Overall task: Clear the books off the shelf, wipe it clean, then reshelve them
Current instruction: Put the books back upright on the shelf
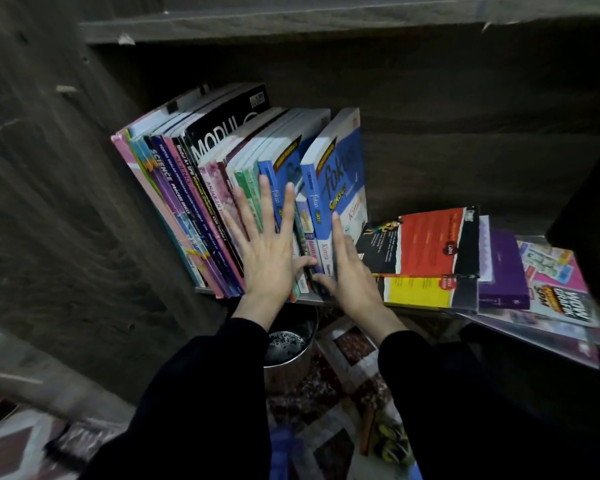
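Fingers (264,199) of the left hand (267,261) lie spread flat on the spines of the upright books (187,188), likely bracing the leaning row on the shelf (203,290). The right hand (352,275), equally flat and holding nothing, steadies the blue book (340,168) beside a flat stack (430,251).

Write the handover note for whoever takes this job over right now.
Left hand: open, flat on the spines of the upright books.
Right hand: open, fingers against the blue Fokus book at the row's right end.
Flat pile lies on the shelf to the right.
Done: cannot tell whether this is clearing or reshelving.
Left: check whether the shelf is wiped, then carry on.
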`<state>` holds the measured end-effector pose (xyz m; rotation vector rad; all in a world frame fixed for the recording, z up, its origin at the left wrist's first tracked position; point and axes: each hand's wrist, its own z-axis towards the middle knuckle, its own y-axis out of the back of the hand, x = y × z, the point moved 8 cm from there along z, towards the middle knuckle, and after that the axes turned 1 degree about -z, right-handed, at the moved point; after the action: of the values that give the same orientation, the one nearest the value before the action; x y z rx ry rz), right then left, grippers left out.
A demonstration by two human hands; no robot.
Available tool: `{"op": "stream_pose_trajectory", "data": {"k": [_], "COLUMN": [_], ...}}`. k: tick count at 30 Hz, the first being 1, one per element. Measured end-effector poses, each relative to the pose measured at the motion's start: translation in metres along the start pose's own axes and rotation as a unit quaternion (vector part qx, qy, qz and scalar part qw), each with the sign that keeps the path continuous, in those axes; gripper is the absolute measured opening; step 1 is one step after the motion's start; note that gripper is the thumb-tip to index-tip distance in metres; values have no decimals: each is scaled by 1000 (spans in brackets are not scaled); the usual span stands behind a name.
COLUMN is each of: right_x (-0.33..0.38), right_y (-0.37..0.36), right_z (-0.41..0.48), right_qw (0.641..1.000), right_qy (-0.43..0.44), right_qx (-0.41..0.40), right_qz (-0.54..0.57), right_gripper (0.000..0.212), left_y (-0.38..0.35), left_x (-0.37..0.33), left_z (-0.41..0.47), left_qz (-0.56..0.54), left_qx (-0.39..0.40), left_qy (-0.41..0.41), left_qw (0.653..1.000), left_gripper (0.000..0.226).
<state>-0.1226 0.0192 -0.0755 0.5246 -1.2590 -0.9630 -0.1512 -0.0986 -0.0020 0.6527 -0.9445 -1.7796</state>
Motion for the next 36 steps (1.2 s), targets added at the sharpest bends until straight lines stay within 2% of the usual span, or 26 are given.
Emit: {"op": "stream_pose_trajectory", "data": {"k": [9, 12, 14, 15, 18, 20, 21, 24, 26, 27, 28, 30, 32, 34, 36], "right_x": [-5, -11, -9, -7, -21, -47, -67, -151, -194, -203, -208, -202, -196, -190, -179], "right_y": [-10, -8, 6, 22, 97, 142, 159, 173, 161, 154, 148, 139, 137, 142, 151], "right_z": [11, 14, 11, 8, -8, -27, -35, -61, -79, -86, -89, -85, -78, -68, -59], "right_qw": [994, 999, 998, 999, 983, 952, 941, 913, 873, 849, 828, 797, 783, 792, 817], "right_qy": [-34, -44, -30, -14, -7, -69, -127, -349, -460, -490, -502, -490, -468, -428, -390], "right_qx": [-41, 15, 49, 29, -182, -284, -296, -208, -133, -117, -101, -70, -49, -47, -48], "right_qz": [-91, -21, 28, 25, -37, -90, -103, -35, 92, 162, 228, 345, 406, 432, 422], "right_gripper": [113, 119, 116, 107, 68, 59, 59, 75, 97, 102, 96, 59, 42, 36, 37], "left_y": [-14, -14, -10, -6, 3, -3, -9, -32, -47, -53, -58, -67, -69, -65, -58], "left_x": [-5, -6, -10, -13, -45, -84, -105, -161, -188, -197, -204, -209, -210, -210, -206], "left_z": [3, 3, 0, -3, -22, -38, -43, -55, -62, -65, -66, -65, -62, -58, -51], "left_qz": [1, 4, -10, -33, -122, -180, -198, -209, -201, -196, -192, -191, -209, -227, -241], "left_qx": [-14, -1, -6, -22, -70, -56, -34, 68, 131, 154, 170, 191, 186, 160, 116], "left_qy": [41, 35, 34, 36, -23, -113, -148, -207, -227, -230, -223, -193, -171, -162, -147], "left_qw": [999, 999, 999, 999, 990, 975, 968, 953, 944, 941, 940, 943, 945, 947, 952], "left_gripper": [135, 133, 130, 125, 107, 101, 103, 123, 131, 132, 132, 125, 116, 114, 117]}}
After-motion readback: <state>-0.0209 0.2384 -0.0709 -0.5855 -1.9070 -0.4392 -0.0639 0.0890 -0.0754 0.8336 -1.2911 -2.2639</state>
